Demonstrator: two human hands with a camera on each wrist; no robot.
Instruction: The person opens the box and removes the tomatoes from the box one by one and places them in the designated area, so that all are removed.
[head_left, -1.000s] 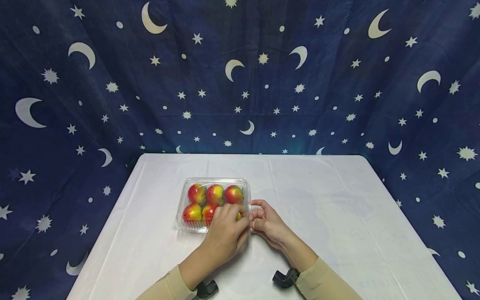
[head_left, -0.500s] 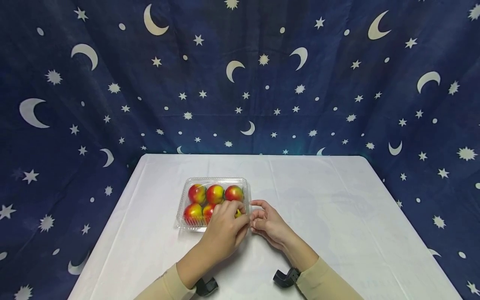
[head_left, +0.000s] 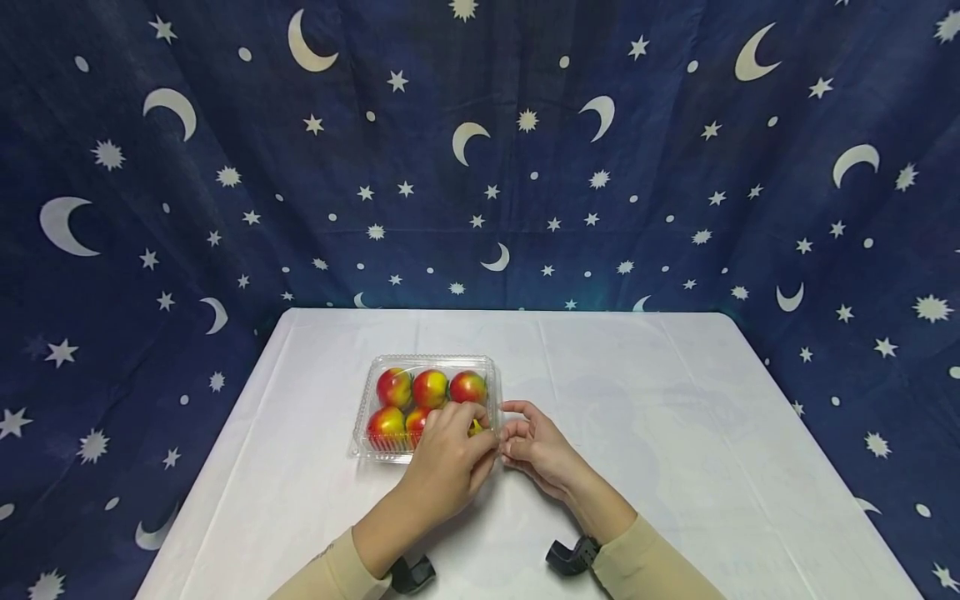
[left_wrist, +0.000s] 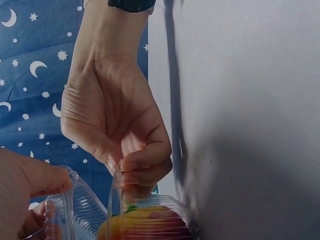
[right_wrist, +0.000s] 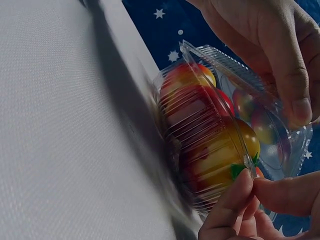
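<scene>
A clear plastic clamshell container (head_left: 362, 414) with several red-and-yellow fruits (head_left: 430, 388) inside sits on the white table. My left hand (head_left: 450, 454) reaches over its near right part. In the right wrist view that left hand (right_wrist: 285, 60) pinches the rim of the lid (right_wrist: 301, 137), which stands raised apart from the base (right_wrist: 200, 165). My right hand (head_left: 546, 454) is at the container's right side. In the left wrist view this right hand (left_wrist: 120, 120) pinches the base's upright rim between thumb and fingers. A fruit with a green leaf (right_wrist: 237, 171) lies beside that corner.
A white cloth-covered table (head_left: 645, 433) extends around the container. Behind it hangs a dark blue curtain (head_left: 420, 150) with moons and stars. Each wrist wears a black mount, such as the right mount (head_left: 573, 556).
Over the first half second my left hand and forearm shifted slightly left. Since then both hands and the container look still.
</scene>
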